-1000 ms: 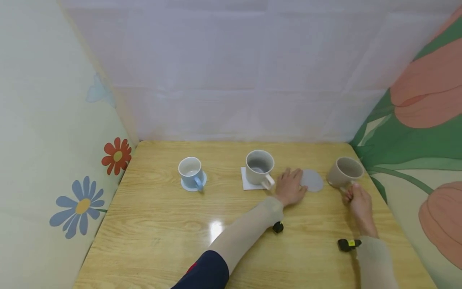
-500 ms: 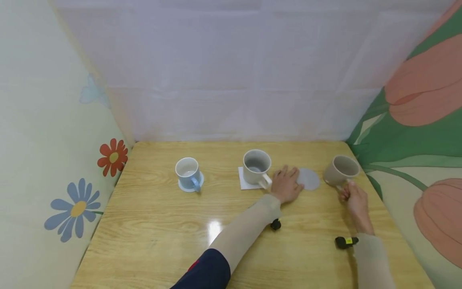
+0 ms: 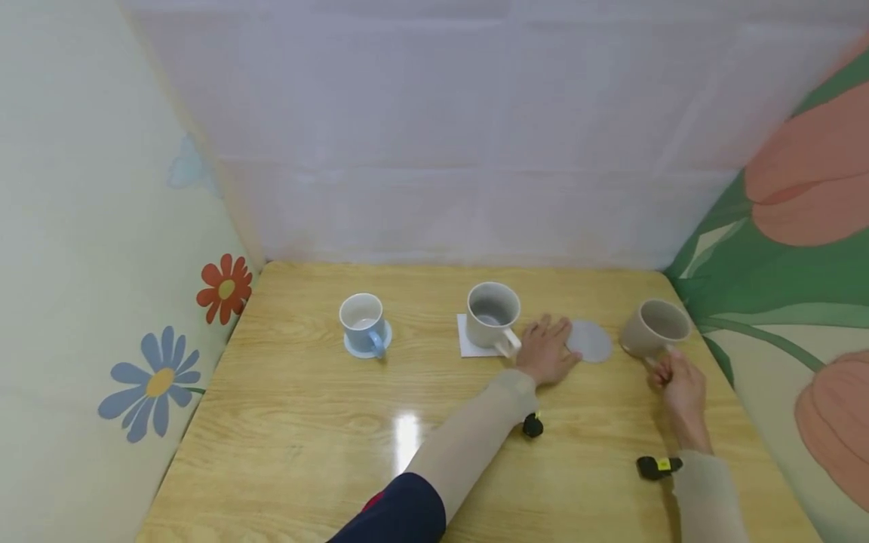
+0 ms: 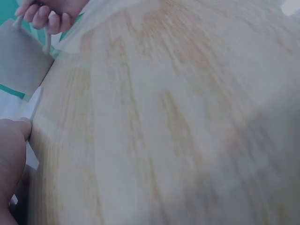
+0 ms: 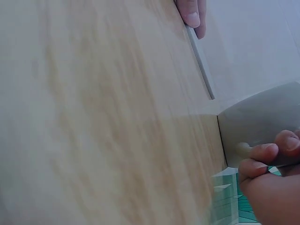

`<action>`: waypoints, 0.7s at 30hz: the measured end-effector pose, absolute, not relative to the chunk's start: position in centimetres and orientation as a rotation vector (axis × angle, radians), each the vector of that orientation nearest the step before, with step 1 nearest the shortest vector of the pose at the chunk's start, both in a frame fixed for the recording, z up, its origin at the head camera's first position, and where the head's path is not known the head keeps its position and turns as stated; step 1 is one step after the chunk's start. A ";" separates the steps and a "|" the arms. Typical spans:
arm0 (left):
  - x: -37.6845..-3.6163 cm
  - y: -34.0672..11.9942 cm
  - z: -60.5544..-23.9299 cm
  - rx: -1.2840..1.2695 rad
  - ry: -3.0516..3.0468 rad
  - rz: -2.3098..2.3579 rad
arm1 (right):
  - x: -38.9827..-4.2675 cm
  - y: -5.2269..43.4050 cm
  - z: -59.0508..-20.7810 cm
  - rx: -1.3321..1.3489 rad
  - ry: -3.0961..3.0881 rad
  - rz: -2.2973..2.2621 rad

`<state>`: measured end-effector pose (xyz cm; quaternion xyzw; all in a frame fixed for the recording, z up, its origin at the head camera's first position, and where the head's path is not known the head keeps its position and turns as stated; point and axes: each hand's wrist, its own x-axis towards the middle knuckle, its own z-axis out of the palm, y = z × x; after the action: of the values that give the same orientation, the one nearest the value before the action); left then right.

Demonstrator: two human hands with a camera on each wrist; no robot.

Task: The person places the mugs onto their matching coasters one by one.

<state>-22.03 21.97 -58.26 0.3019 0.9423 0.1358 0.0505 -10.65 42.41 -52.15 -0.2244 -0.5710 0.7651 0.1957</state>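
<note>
My right hand (image 3: 681, 381) pinches the tan mug's (image 3: 653, 327) handle, my flat left hand (image 3: 547, 352) presses the round coaster (image 3: 589, 341); a tilted mug could slip.

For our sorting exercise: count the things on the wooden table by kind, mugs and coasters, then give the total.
Mugs: 3, blue mug, grey mug, beige mug
Coasters: 3, blue round coaster, white square coaster, grey round coaster
Total: 6
</note>
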 end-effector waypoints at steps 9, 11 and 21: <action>-21.4 21.7 -57.0 0.893 2.820 0.457 | -10.3 43.1 -53.5 -0.544 -1.553 2.169; -21.4 21.7 -57.1 0.893 2.823 0.461 | -10.3 43.1 -53.4 -0.533 -1.558 2.172; -21.8 21.7 -57.5 0.885 2.826 0.473 | -10.3 43.2 -53.2 -0.509 -1.611 2.111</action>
<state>-21.82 21.75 -57.49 0.2944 0.9400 0.1572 0.0712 -10.32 43.21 -53.18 -0.1839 -0.5816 0.7622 0.2169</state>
